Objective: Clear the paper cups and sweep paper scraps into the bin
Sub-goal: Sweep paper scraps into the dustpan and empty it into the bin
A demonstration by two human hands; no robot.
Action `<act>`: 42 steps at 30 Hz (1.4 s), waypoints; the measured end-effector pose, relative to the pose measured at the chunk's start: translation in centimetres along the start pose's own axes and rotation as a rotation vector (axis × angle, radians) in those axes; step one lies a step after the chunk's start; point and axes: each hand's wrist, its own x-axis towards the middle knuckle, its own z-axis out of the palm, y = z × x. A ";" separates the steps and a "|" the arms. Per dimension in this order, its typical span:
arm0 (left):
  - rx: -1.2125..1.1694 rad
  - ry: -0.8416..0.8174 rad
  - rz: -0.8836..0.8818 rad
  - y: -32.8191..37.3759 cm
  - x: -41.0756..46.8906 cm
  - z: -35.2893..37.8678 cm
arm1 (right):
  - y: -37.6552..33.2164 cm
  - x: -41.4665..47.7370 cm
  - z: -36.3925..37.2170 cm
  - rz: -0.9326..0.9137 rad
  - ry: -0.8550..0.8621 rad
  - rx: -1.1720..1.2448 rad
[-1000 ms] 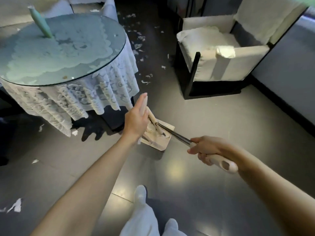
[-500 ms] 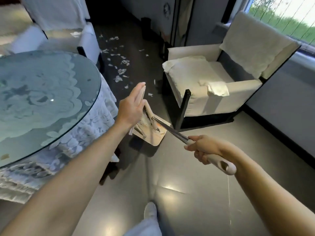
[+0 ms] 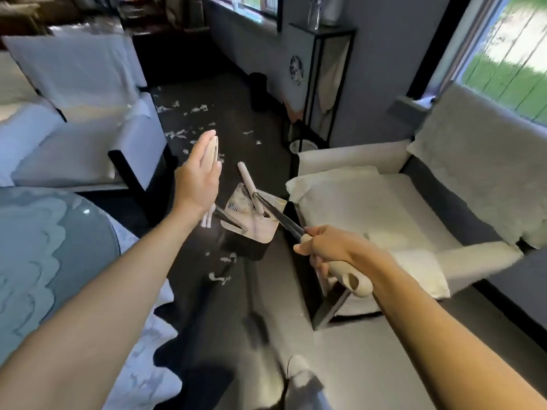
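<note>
Floor (image 3: 370, 365) is dark and glossy. Most of the paper scraps (image 3: 177, 134) are scattered way back in the gap between the left armchair (image 3: 88, 137) and the right armchair (image 3: 370, 208), with a few more lying just this side of the dustpan (image 3: 263, 232). The round glass tabletop (image 3: 44, 247) pokes in at lower left, with a lace cloth (image 3: 142, 350) hanging off it. There's a thin black stand (image 3: 322, 69) against the far wall and a bright window (image 3: 509, 63) over the right chair. The right hand (image 3: 334, 253) has its fingers curled tight round a beige grip (image 3: 352, 281), and the dark shaft runs down from it to the pan. The left hand (image 3: 195, 182) is seen from the back, fingers straight and pressed together along a beige handle tip (image 3: 211, 149). Can't tell if the thumb is actually pinching it, since the palm side is hidden. Another short beige handle (image 3: 247, 180) sticks up out of the pan. Honestly can't sort out which shaft is the broom and which is the pan. The dark thing (image 3: 260, 90) near the far wall might be a bin, but it's too murky to tell. The bottom edge is blurry, with a white shoe (image 3: 299, 371) smeared there, and both forearms are cut off by the frame.
</note>
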 end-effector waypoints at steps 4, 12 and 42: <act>0.020 0.039 0.018 -2.6 10.3 2.7 | -9.6 7.5 -3.0 0.010 -0.013 -0.033; 0.019 0.098 -0.009 -13.2 32.0 7.5 | -27.0 25.4 -4.6 -0.013 -0.035 -0.019; -0.017 0.127 0.014 -51.6 120.5 17.7 | -100.3 91.9 -6.0 -0.121 -0.088 -0.136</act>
